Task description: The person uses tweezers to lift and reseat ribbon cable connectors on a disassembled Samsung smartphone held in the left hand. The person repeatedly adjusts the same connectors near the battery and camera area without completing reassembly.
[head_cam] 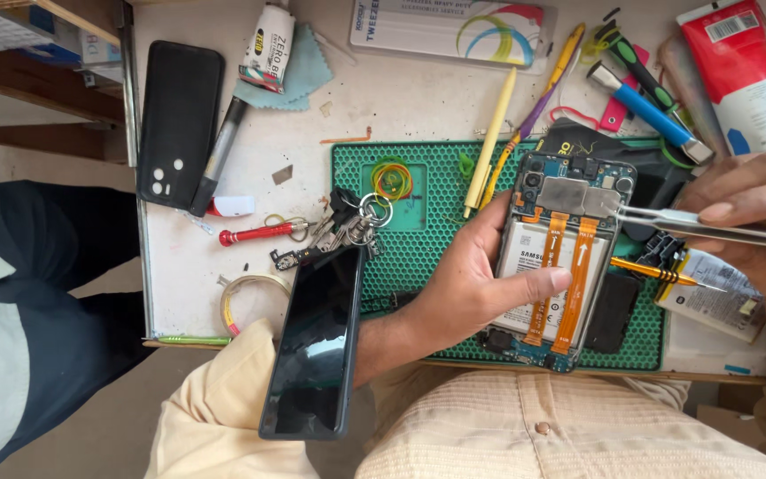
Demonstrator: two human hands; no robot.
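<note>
Left hand (472, 284) grips the opened smartphone (560, 266) over the green mat (427, 231); right hand (746, 213) pinches metal tweezers (693, 222) touching its far shield plate.

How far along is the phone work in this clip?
Done: the phone is already open, with battery, orange flex cables and board exposed. In hand: the left hand steadies it on the green mat while the right hand puts tweezers to the metal shield near the top. Left: nothing looks lifted out yet.
</note>
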